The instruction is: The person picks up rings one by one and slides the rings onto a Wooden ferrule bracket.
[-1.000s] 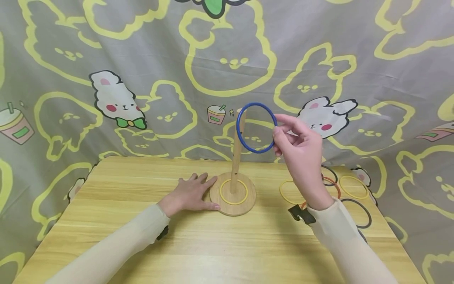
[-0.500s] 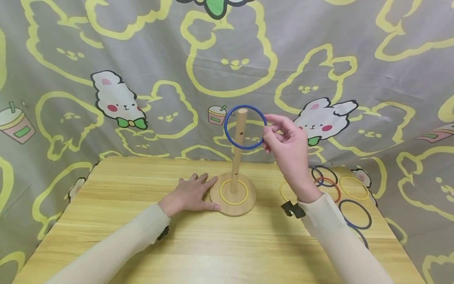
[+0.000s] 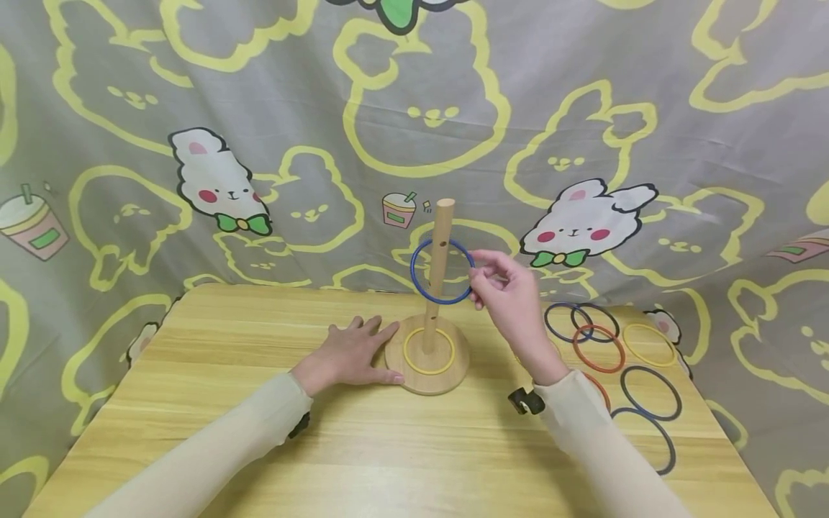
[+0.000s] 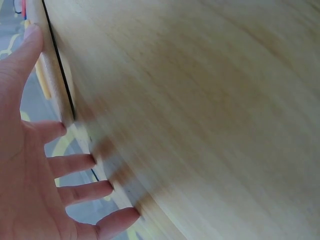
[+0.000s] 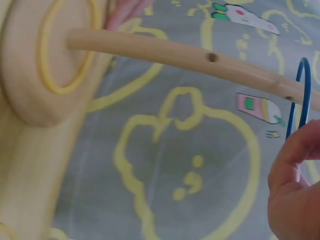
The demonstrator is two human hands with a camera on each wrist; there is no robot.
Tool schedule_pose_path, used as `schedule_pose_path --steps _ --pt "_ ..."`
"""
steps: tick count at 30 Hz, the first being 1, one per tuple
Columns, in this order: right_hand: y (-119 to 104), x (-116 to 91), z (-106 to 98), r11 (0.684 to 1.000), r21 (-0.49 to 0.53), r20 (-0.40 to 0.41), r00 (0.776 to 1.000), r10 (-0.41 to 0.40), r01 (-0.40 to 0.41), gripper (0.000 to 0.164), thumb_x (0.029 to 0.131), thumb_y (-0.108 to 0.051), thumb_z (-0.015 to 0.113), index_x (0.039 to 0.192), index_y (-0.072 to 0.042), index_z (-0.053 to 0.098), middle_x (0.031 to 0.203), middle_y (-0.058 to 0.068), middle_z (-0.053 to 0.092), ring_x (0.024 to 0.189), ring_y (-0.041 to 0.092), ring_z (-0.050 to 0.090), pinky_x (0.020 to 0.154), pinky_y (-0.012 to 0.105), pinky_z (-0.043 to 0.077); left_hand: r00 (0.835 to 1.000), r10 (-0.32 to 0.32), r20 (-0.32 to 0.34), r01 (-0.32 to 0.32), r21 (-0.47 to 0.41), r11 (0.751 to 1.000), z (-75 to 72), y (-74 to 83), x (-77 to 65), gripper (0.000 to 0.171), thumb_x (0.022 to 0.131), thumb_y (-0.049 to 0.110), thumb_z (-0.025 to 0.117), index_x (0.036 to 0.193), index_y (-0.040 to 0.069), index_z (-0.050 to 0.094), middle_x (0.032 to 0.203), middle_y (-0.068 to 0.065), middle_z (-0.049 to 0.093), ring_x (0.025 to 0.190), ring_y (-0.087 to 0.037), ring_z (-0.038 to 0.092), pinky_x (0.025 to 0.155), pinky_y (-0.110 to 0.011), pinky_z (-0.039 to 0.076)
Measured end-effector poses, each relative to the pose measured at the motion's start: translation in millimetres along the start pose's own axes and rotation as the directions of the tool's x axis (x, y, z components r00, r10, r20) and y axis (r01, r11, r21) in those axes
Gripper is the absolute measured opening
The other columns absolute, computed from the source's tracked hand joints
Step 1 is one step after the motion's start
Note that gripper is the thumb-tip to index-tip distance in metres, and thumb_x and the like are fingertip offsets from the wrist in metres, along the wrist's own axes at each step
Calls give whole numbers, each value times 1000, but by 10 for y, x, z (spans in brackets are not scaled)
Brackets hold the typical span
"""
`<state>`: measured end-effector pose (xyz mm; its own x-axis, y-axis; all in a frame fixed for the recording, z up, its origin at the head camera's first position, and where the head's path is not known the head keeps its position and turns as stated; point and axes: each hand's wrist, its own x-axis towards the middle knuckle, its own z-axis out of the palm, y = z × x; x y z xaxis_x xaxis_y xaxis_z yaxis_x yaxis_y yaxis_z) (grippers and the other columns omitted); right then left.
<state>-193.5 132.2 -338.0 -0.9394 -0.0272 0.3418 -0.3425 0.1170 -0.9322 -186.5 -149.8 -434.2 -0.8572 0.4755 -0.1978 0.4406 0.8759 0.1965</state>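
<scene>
Aloft, right hand [image 3: 509,295] pinching blue ring [image 3: 413,270], left hand [image 3: 350,354] spread.

In the head view, the right hand [image 3: 508,291] covers a bit of the blue ring [image 3: 445,302], and the right sleeve [image 3: 602,453] hides parts of an orange ring [image 3: 604,391] and a dark ring [image 3: 671,437]. The right wrist view crops the tip of the wooden post [image 5: 200,55]; the left wrist view crops the left hand [image 4: 30,175], and coloured bits [image 4: 23,7] in its top corner are too blurred to tell.
</scene>
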Motion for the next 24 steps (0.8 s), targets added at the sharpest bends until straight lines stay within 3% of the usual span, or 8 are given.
schedule_pose_path --steps 4,14,18,24 --pt "171 -32 36 998 -35 31 999 43 -42 30 99 6 68 129 8 72 89 22 69 62 16 67 57 23 57 1000 -4 -3 4 -1 1000 1 -4 -2 109 91 82 68 173 18 37 171 -25 36 151 -59 36 101 -88 35" --pt "591 -135 94 974 -175 118 979 167 -145 34 95 7 63 127 7 72 88 13 68 63 22 68 60 30 59 1000 0 -6 0 7 1000 6 -11 -4 108 92 82 67 174 19 35 172 -24 35 151 -60 34 102 -89 32" --pt "688 -171 94 964 -207 150 968 199 -166 34 96 6 63 129 8 71 87 12 67 63 19 68 61 32 60 1000 0 -6 0 5 1000 13 -12 -2 108 92 81 68 173 18 35 171 -25 35 151 -61 35 102 -89 32" --pt "808 -201 76 940 -280 199 947 254 -193 36 96 4 63 131 7 71 83 10 68 61 14 66 59 27 56 1000 -8 -1 8 4 1000 7 -9 9 109 91 82 67 174 20 34 172 -24 35 152 -60 34 104 -89 32"
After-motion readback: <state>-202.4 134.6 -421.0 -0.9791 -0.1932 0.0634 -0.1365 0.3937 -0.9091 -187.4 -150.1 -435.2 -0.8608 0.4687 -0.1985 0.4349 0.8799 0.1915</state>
